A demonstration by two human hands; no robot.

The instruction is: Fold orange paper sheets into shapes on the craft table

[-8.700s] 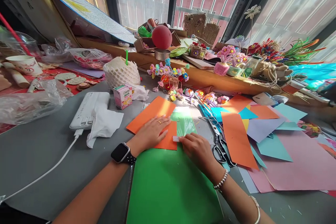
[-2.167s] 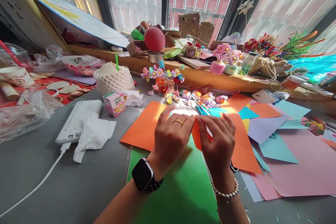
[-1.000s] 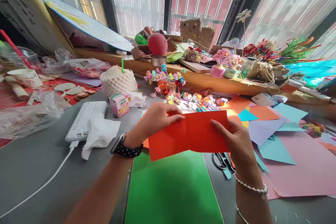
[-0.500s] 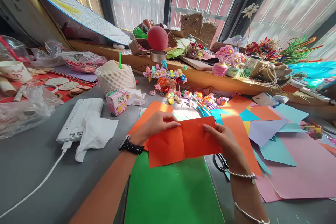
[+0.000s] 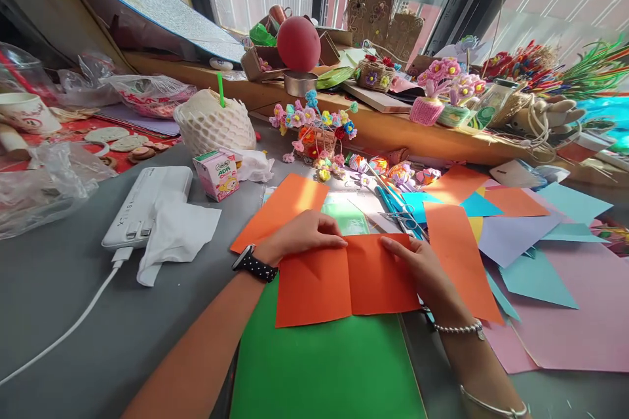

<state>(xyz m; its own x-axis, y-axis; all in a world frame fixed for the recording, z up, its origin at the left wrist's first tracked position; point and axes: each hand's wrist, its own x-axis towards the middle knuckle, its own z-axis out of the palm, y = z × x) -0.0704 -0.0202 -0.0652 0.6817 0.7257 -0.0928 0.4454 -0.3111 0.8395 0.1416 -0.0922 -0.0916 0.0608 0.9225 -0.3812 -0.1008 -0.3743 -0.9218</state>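
A sheet of orange paper [image 5: 314, 291] with a vertical crease down its middle is held up between both hands. My left hand [image 5: 307, 236] pinches its top edge near the crease, and the wrist wears a dark dotted watch band. At the top right part of the sheet, my right hand [image 5: 417, 265] grips it with the thumb in front. Below the sheet lies a green board [image 5: 327, 373]. Another orange sheet [image 5: 289, 206] rests behind my left hand. Beyond my right hand, scissors [image 5: 405, 209] lie partly hidden behind the paper.
Coloured paper sheets [image 5: 580, 340] are spread at the right. On the left stand a white power bank [image 5: 147, 203] with a cable, a crumpled tissue [image 5: 179, 236], and a small pink box [image 5: 217, 175]. Craft flowers [image 5: 314, 131] and a coconut [image 5: 213, 127] sit farther back.
The creased orange sheet has come slightly lower in view and sits more level. My left hand has shifted a little right along its top edge. The view has tilted slightly.
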